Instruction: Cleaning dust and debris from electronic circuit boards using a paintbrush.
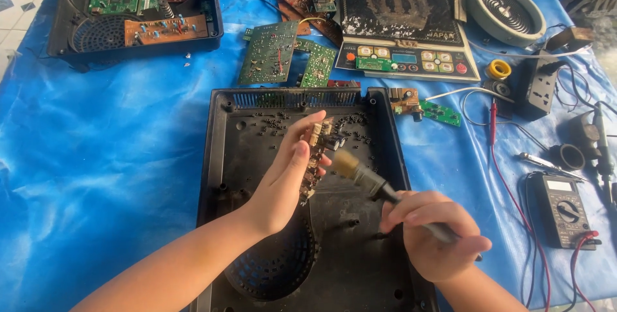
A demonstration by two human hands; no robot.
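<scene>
A person's right hand [434, 238] grips the dark handle of a small paintbrush [366, 177], its pale bristles angled toward a narrow circuit board [316, 158] that the left hand [286, 174] pinches upright between thumb and fingers, both hands closed on what they hold. Brush and board hover over the middle of an open black plastic casing [257, 177], whose dusty floor shows a round vent grille near the person and a slotted vent along its far wall. The casing sits on a worktop [96, 158] covered in blue plastic sheeting. Right of the casing lie a multimeter [565, 212] with red leads and a black power strip [538, 87]. Just beyond the casing rest two green circuit boards [283, 55], with a worn cooktop panel [405, 23] beyond its right corner and a second opened black casing [135, 7] far off to its left.
</scene>
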